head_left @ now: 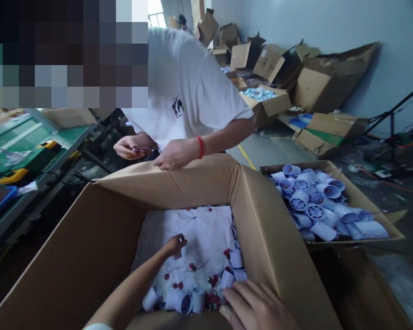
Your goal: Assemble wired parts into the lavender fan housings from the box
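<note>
A big open cardboard box (89, 238) stands in front of me. A white sheet (199, 238) lines its bottom, with small white cylinders (196, 300) and red wired parts (213, 280) lying on it. My left hand (175, 243) reaches deep into the box, fingers curled together over the sheet. What it holds is too small to name. My right hand (258, 305) rests on the box's near right edge, fingers closed over the cardboard next to the cylinders.
A person in a white T-shirt (186, 91) stands across the box, one hand (175, 156) on its far flap. A second box (330, 201) full of white and blue cylinders sits at right. A green bench (27, 146) stands at left, several cartons (268, 68) behind.
</note>
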A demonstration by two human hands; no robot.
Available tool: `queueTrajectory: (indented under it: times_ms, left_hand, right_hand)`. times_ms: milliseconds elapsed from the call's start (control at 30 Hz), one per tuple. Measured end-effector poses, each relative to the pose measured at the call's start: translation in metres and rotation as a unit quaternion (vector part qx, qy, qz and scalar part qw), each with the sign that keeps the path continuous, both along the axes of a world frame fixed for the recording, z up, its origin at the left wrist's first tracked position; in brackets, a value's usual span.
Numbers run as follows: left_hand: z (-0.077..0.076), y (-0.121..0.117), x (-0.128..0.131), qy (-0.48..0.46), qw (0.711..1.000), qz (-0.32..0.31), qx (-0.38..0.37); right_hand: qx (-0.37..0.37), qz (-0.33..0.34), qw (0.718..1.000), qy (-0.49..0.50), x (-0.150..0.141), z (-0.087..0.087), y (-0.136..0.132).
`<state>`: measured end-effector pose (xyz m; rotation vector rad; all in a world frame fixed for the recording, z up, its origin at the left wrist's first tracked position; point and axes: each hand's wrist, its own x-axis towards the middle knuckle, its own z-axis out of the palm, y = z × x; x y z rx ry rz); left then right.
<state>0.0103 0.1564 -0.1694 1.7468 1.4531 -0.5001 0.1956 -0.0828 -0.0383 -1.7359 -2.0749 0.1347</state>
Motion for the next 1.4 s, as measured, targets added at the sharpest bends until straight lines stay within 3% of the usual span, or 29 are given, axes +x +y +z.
queueTrajectory:
  times_ms: [100,200,233,300,400,500,600,800,900,1233,1300,1400]
  left_hand:
    - [0.048,-0.003,0.012,-0.127,0.991,-0.003,-0.035]
    - [0.108,-0.022,0.019,-0.251,0.966,-0.015,-0.065]
    - [0.128,-0.033,0.020,-0.298,0.950,-0.020,-0.084]
    - [0.161,-0.060,0.022,-0.426,0.887,0.009,-0.178]
    - [0.189,-0.097,0.023,-0.502,0.833,0.083,-0.215]
    - [0.196,-0.117,0.023,-0.548,0.805,0.130,-0.184]
    - [0.195,-0.118,0.020,-0.570,0.795,0.161,-0.129]
    - [0.183,-0.107,0.014,-0.592,0.756,0.251,-0.124]
    - [0.179,-0.104,0.013,-0.587,0.751,0.278,-0.122]
    - [0.189,-0.100,0.013,-0.581,0.730,0.325,-0.155]
    - [0.188,-0.100,0.013,-0.573,0.723,0.345,-0.175]
    - [0.184,-0.100,0.014,-0.567,0.712,0.362,-0.204]
  right_hand:
    - [-0.005,-0.036,0.997,0.062,0.000,0.005,0.009]
    - [0.021,-0.091,0.986,0.136,-0.003,0.014,0.023]
    - [0.033,-0.102,0.981,0.162,-0.005,0.019,0.028]
    - [0.054,-0.088,0.972,0.209,-0.009,0.028,0.036]
    - [0.066,-0.026,0.965,0.252,-0.016,0.042,0.043]
    - [0.066,0.020,0.957,0.283,-0.019,0.047,0.044]
    - [0.046,0.044,0.944,0.324,-0.020,0.047,0.042]
    - [-0.001,0.010,0.931,0.364,-0.019,0.042,0.042]
    - [-0.007,-0.025,0.928,0.372,-0.014,0.039,0.043]
    - [-0.016,-0.028,0.883,0.469,-0.011,0.037,0.047]
    - [-0.013,-0.029,0.865,0.501,-0.011,0.038,0.046]
    - [-0.039,-0.042,0.813,0.579,-0.010,0.039,0.045]
